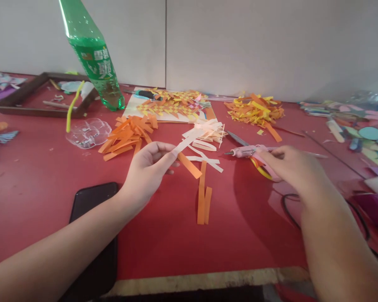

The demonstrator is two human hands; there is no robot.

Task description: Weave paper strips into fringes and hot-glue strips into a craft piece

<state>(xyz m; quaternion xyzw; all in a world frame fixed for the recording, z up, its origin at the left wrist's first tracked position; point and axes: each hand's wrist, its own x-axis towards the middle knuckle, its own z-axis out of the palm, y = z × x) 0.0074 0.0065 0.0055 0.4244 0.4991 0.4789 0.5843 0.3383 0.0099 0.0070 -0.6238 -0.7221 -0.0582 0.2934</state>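
My left hand [156,170] pinches a white paper strip [189,141] and an orange paper strip [189,165], which cross at the fingertips above the table. On the right, my right hand [290,167] is closed around the rear of a pink glue gun [247,151], its metal nozzle aimed left. Scissors [261,168] with a yellow and orange handle lie beneath the glue gun. Two loose orange strips [201,201] rest on the table in front of the hands. Behind them are a pile of pale strips [209,130] and a pile of orange strips [129,134].
A green bottle [96,63] stands at the back left beside a dark frame [19,111]. Woven yellow-orange paper [173,102] lies on a board. A mixed strip pile [255,110] is right of it. A black phone [94,201] lies under my left forearm; a black cord [285,205] trails right.
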